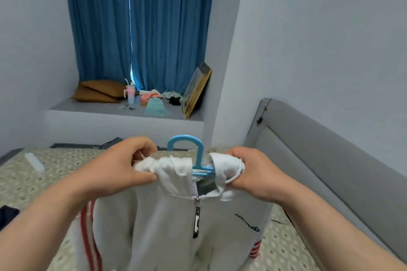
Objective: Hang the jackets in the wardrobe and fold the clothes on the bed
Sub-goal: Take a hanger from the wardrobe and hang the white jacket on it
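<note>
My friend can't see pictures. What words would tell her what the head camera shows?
Two bare hands, the left hand and right hand, grip the top of a white zip jacket on a blue hanger, held above a patterned bed. Behind are blue curtains, a cluttered window ledge and a grey headboard.

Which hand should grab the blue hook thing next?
Probably left: the left hand, gripping the white zip-up fabric jacket, sits right beside the hook of the blue plastic hanger; the right hand grips fabric farther off.
</note>
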Demonstrator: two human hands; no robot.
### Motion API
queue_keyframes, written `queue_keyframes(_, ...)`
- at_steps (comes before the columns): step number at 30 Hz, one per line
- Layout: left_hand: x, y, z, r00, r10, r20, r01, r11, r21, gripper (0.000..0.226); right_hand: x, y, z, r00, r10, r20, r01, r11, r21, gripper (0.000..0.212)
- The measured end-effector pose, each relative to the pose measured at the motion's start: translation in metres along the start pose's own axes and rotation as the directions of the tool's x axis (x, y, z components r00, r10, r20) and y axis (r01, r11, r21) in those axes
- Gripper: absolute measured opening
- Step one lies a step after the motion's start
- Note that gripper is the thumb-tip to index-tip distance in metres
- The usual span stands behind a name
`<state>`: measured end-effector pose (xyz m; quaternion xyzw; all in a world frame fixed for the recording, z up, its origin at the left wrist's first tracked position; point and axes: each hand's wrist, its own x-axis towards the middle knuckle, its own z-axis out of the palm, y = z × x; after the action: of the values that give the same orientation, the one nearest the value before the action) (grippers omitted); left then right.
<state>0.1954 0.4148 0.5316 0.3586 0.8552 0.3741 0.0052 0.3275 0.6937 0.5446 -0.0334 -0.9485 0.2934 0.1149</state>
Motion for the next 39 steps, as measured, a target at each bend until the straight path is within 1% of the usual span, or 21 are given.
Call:
queue_keyframes(2,-0.004,0.01,-0.015,0.998,-0.058,0.016,0.056,0.992,0.114,0.043,-0.001,-0.016,-0.013,0.999,-0.024,-0.041,0.025,1.0,0.018,0.031)
queue_keyframes(4,-0.006,0.024,-0.023,0.997,-0.08,0.012,0.076,0.975,0.208,0.05,0.002,-0.029,-0.023,0.996,-0.06,-0.067,0.061,0.998,0.014,0.03)
queue_keyframes(5,-0.005,0.031,-0.024,0.997,-0.075,-0.002,0.074,0.969,0.234,0.047,0.002,-0.034,-0.027,0.993,-0.078,-0.087,0.079,0.997,0.014,0.029)
queue_keyframes(9,-0.007,0.052,-0.026,0.993,0.009,-0.12,0.021,0.968,0.25,0.014,0.003,-0.041,-0.039,0.978,-0.135,-0.158,0.139,0.99,0.013,0.03)
queue_keyframes(13,-0.014,0.077,-0.027,0.975,0.074,-0.209,-0.03,0.978,0.207,0.007,0.003,-0.037,-0.051,0.97,-0.184,-0.157,0.172,0.981,-0.088,0.025)
queue_keyframes(15,-0.015,0.091,-0.027,0.967,0.074,-0.244,-0.018,0.974,0.224,0.005,0.0,-0.034,-0.055,0.963,-0.225,-0.149,0.216,0.973,-0.078,0.024)
queue_keyframes(17,-0.018,0.107,-0.026,0.96,0.086,-0.267,-0.028,0.977,0.213,0.011,-0.004,-0.031,-0.057,0.952,-0.263,-0.159,0.257,0.965,-0.059,0.023)
queue_keyframes(19,-0.022,0.125,-0.021,0.959,0.105,-0.264,-0.063,0.985,0.163,0.028,-0.009,-0.027,-0.061,0.946,-0.274,-0.172,0.272,0.962,-0.037,0.026)
queue_keyframes(22,-0.035,0.149,-0.014,0.97,0.065,-0.235,-0.041,0.994,0.103,0.043,-0.016,-0.019,-0.068,0.948,-0.291,-0.127,0.292,0.956,-0.015,0.029)
queue_keyframes(25,-0.052,0.169,-0.008,0.971,-0.022,-0.24,0.043,0.996,0.083,0.038,-0.025,-0.007,-0.069,0.942,-0.324,-0.085,0.329,0.943,0.044,0.03)
queue_keyframes(26,-0.059,0.174,-0.007,0.967,-0.064,-0.248,0.091,0.991,0.099,0.035,-0.027,-0.004,-0.069,0.938,-0.338,-0.078,0.343,0.937,0.069,0.031)
queue_keyframes(27,-0.067,0.176,-0.006,0.961,-0.116,-0.252,0.161,0.973,0.165,0.029,-0.03,-0.003,-0.069,0.933,-0.354,-0.071,0.36,0.928,0.095,0.032)
queue_keyframes(28,-0.076,0.178,-0.005,0.95,-0.176,-0.257,0.249,0.924,0.291,0.021,-0.032,-0.002,-0.068,0.925,-0.376,-0.065,0.381,0.917,0.12,0.032)
queue_keyframes(29,-0.087,0.179,-0.004,0.932,-0.241,-0.269,0.34,0.836,0.43,0.021,-0.034,-0.002,-0.067,0.913,-0.404,-0.059,0.409,0.902,0.141,0.032)
queue_keyframes(30,-0.098,0.179,-0.003,0.91,-0.298,-0.289,0.411,0.746,0.524,0.031,-0.037,-0.004,-0.065,0.898,-0.437,-0.052,0.439,0.885,0.155,0.033)
queue_keyframes(31,-0.11,0.179,0.0,0.892,-0.331,-0.308,0.451,0.699,0.556,0.04,-0.038,-0.006,-0.061,0.883,-0.468,-0.041,0.468,0.868,0.163,0.034)
queue_keyframes(32,-0.123,0.178,0.002,0.881,-0.347,-0.322,0.472,0.688,0.551,0.044,-0.04,-0.01,-0.057,0.867,-0.498,-0.025,0.494,0.853,0.169,0.036)
queue_keyframes(33,-0.138,0.179,0.004,0.874,-0.351,-0.335,0.483,0.7,0.526,0.04,-0.042,-0.014,-0.053,0.853,-0.523,-0.005,0.515,0.839,0.177,0.039)
queue_keyframes(35,-0.171,0.184,0.007,0.85,-0.371,-0.374,0.515,0.73,0.449,0.026,-0.045,-0.027,-0.043,0.825,-0.564,0.049,0.546,0.816,0.19,0.041)
queue_keyframes(37,-0.208,0.193,0.008,0.81,-0.388,-0.439,0.555,0.748,0.364,0.021,-0.05,-0.044,-0.034,0.789,-0.603,0.12,0.567,0.789,0.236,0.041)
queue_keyframes(39,-0.246,0.201,0.008,0.751,-0.41,-0.519,0.61,0.73,0.307,0.025,-0.058,-0.063,-0.025,0.729,-0.656,0.196,0.594,0.748,0.294,0.037)
